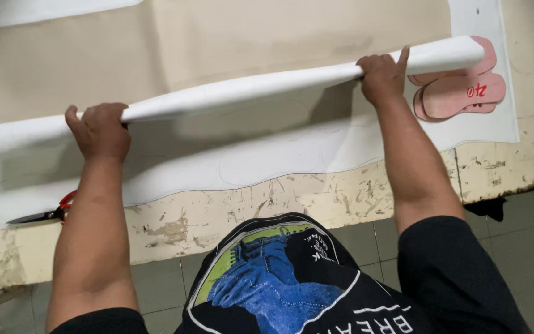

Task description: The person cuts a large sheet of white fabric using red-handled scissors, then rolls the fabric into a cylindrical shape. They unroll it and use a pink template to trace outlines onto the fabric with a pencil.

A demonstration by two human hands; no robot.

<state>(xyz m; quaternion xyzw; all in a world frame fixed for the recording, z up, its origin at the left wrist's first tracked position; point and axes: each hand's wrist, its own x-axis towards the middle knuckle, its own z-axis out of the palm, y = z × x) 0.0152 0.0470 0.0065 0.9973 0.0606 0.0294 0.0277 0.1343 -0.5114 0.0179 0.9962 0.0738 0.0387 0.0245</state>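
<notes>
With the left hand (100, 131) at nine o'clock and the right hand (381, 77) at two o'clock both clamped on the white roll (248, 93) across the worn table (353, 192), uneven pull would likely skew it into the pink templates (461, 93).

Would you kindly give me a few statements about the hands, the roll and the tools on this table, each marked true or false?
1. Both hands grip the white roll. True: the left hand holds it near one end, the right hand near the other.
2. The scissors lie by the right hand. False: they lie at the table's edge beside the left forearm.
3. Pink sole-shaped templates lie past the right hand. True.
4. The roll rests on a bare green floor. False: it is above a white sheet spread on the worn table.
5. The left hand holds the scissors. False: its grip is on the roll.
</notes>
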